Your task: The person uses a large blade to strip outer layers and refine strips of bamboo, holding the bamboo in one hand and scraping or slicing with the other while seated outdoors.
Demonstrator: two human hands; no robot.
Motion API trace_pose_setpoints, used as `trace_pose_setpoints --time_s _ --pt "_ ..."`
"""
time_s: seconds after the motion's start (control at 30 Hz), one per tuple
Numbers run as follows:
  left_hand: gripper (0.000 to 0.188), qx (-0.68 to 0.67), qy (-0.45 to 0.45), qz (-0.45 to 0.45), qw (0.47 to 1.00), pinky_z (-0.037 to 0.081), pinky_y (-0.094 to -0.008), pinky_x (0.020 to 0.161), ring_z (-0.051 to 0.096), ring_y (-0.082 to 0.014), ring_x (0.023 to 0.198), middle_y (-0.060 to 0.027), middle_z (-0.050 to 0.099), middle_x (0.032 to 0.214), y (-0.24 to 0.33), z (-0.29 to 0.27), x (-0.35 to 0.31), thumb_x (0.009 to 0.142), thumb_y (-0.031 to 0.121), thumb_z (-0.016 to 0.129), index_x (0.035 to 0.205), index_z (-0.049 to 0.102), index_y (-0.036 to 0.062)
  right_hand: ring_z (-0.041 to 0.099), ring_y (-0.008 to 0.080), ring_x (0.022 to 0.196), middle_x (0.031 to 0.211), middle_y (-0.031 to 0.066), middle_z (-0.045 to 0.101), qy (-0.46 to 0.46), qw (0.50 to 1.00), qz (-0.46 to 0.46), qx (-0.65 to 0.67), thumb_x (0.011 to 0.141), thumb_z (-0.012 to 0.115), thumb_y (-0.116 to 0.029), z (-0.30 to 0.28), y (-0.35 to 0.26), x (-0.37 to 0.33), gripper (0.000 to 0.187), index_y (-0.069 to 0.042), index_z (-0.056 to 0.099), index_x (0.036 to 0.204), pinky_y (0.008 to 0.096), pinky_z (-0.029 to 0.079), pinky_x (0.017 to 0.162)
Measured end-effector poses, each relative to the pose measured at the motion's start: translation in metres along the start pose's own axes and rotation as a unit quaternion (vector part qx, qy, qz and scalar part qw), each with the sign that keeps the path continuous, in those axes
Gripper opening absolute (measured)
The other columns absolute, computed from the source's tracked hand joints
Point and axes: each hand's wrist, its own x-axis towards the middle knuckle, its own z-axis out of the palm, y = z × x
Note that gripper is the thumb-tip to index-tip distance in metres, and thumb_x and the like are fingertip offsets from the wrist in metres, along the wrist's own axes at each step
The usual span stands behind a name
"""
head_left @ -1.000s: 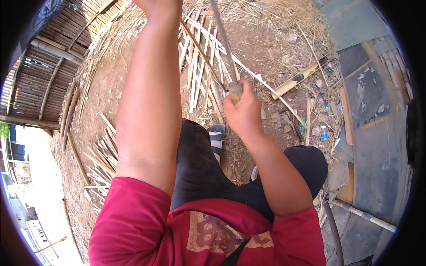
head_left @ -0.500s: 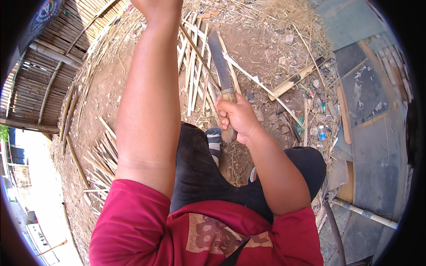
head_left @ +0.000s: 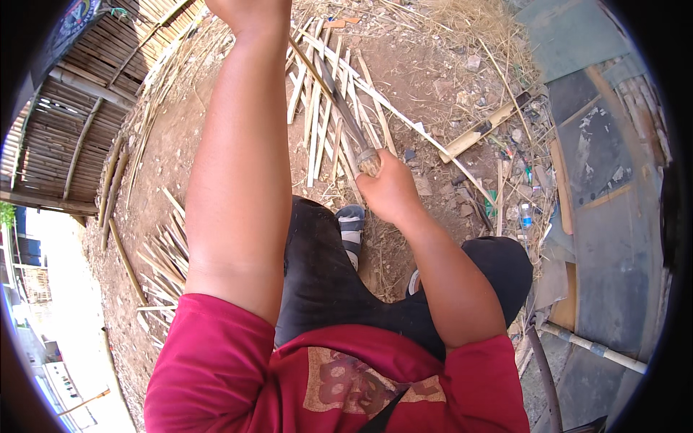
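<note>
My right hand is closed around the wooden handle of a machete. The machete's blade points up and to the left, seen almost edge-on. Beside the blade runs a thin brown bamboo strip; whether they touch I cannot tell. The strip's upper end passes behind my left wrist. My left arm is stretched far forward, and my left hand is cut off by the top edge, its fingers out of sight. Pale split bamboo strips lie crossed on the ground beneath the blade.
More split strips are heaped on the left, near a bamboo wall. A half-split bamboo piece lies at the right, near a plastic bottle. Dark sheets line the right side. My sandalled foot is below the machete.
The machete has turned in my right hand: its blade has swung left toward the brown strip and now shows its narrow edge. My left arm has shifted slightly left.
</note>
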Motion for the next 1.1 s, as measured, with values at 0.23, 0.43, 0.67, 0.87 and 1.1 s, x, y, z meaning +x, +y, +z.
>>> trace_pose_setpoints --time_s 0.23,0.43,0.67,0.87,1.1 --pt "0.051 0.037 -0.032 0.012 0.999 0.041 -0.0397 0.102 0.056 -0.0301 0.108 -0.0196 0.064 0.113 -0.005 -0.002 -0.002 0.112 0.035 0.032 0.115 0.061 -0.0070 0.072 0.0318 0.082 0.090 0.0200 0.073 -0.054 0.976 0.064 0.203 0.086 0.069 -0.016 0.005 0.012 0.001 0.038 0.006 0.061 0.117 0.0431 0.056 0.078" --pt "0.053 0.027 -0.033 0.016 0.999 0.041 -0.0398 0.102 0.056 -0.0301 0.109 -0.0198 0.064 0.113 0.000 -0.007 0.004 0.112 0.036 0.032 0.115 0.061 -0.0071 0.069 0.0273 0.079 0.089 0.0166 0.071 0.087 0.963 -0.092 0.237 0.088 0.070 -0.015 -0.009 -0.018 -0.001 0.039 0.004 0.059 0.120 0.0391 0.054 0.075" --pt "0.051 0.054 -0.031 0.008 0.998 0.041 -0.0402 0.100 0.056 -0.0297 0.105 -0.0195 0.064 0.110 -0.004 -0.003 -0.001 0.112 0.036 0.032 0.110 0.061 -0.0060 0.071 0.0429 0.099 0.108 0.0295 0.071 0.012 0.999 0.000 -0.037 0.085 0.068 -0.014 0.022 0.012 0.005 0.046 0.004 0.060 0.127 0.0476 0.056 0.089" --pt "0.052 0.053 -0.069 0.034 0.996 0.042 -0.0406 0.098 0.057 -0.0306 0.105 -0.0209 0.065 0.110 -0.007 -0.007 0.001 0.112 0.037 0.032 0.109 0.062 -0.0062 0.071 0.0427 0.099 0.102 0.0288 0.072 -0.010 0.994 0.012 0.109 0.084 0.067 -0.014 0.007 0.004 -0.003 0.047 0.006 0.061 0.126 0.0480 0.055 0.088" --pt "0.059 0.075 -0.025 0.010 0.997 0.042 -0.0413 0.102 0.059 -0.0339 0.111 -0.0251 0.066 0.114 0.003 -0.005 -0.002 0.112 0.040 0.032 0.115 0.063 -0.0094 0.072 0.0446 0.091 0.097 0.0299 0.072 0.134 0.985 -0.089 0.066 0.086 0.069 -0.013 -0.013 -0.024 -0.006 0.045 0.007 0.059 0.125 0.0503 0.055 0.080"
